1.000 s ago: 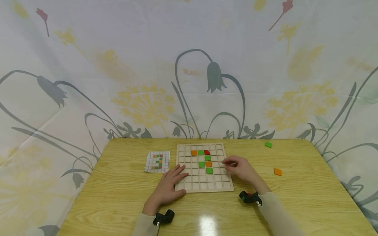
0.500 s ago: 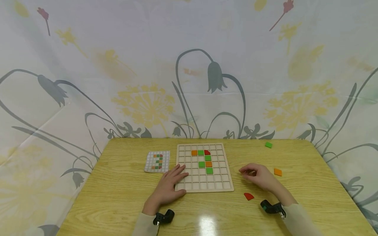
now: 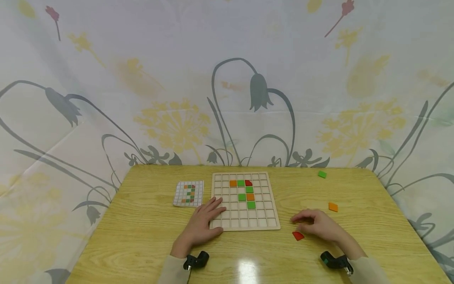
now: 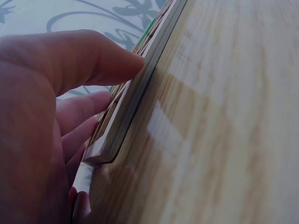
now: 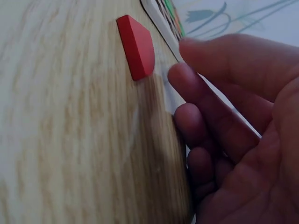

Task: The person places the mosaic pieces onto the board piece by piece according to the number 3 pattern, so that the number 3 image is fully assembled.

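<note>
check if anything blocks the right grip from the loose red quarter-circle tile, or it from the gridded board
Nothing visible. The right grip is close beside the red quarter-circle tile, and bare tabletop separates that tile from the gridded wooden board. The left grip rests at the board's left side.

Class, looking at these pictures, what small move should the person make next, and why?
Probably pinch the red piece with the right hand. That hand holds nothing and is right beside the piece, which lies loose on the table. The left hand rests on the grid board, and the card's lowest coloured row seems to end in red.
</note>
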The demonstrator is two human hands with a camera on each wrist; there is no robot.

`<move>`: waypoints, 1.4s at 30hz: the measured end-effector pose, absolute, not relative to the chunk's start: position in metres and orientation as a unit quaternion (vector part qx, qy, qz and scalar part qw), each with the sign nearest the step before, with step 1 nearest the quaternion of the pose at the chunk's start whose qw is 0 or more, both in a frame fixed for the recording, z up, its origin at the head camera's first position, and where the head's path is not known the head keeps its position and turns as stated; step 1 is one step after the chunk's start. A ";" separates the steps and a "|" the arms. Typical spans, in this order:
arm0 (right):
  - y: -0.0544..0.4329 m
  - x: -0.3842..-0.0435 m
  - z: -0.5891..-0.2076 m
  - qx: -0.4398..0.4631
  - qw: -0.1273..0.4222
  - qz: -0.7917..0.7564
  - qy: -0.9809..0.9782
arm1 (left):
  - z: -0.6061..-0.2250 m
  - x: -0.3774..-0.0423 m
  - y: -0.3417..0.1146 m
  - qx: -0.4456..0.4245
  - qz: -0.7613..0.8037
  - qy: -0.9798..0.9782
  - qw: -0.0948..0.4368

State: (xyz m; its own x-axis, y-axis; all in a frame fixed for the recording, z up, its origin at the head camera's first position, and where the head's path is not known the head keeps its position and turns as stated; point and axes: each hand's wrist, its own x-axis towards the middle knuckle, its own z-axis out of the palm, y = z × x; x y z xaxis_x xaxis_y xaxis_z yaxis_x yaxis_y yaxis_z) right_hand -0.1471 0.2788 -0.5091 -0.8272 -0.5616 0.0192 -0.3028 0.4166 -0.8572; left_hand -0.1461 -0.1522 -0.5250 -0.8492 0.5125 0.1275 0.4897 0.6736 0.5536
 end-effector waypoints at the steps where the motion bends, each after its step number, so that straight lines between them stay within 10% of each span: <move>1: 0.280 -0.147 -0.509 -0.264 0.139 -0.477 0.827 | -0.525 -0.146 -0.152 0.274 0.296 0.915 0.019; 42: 0.276 -0.144 -0.514 -0.274 0.136 -0.466 0.831 | -0.526 -0.147 -0.154 0.278 0.291 0.915 0.016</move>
